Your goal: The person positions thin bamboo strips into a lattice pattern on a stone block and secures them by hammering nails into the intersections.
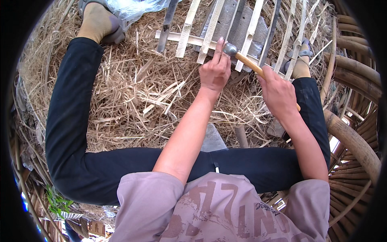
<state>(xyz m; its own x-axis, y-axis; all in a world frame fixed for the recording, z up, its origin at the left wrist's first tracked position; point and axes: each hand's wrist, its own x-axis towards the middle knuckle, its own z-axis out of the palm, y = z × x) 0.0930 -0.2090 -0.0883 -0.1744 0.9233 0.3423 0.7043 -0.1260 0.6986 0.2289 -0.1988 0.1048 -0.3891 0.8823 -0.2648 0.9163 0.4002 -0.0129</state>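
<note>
My right hand (278,94) is wrapped round the wooden handle of a hammer (248,61). Its rounded metal head rests right beside the fingertips of my left hand (217,71). Those fingers reach forward and press together over a thin pale cross strip (175,36); whatever they pinch is too small or hidden to tell. Several long split-wood or bamboo slats, pale (185,34) and dark (163,39), lie side by side across this strip, pointing away from me. Under them sits a grey stone slab (261,32).
Dry straw and shavings (121,101) cover the ground between my legs. Loose pale splinters (163,99) lie on it. A flat grey piece (213,139) and a short stake (241,136) are near my leg. Clear plastic (135,10) lies far left; curved bamboo poles (354,145) line the right.
</note>
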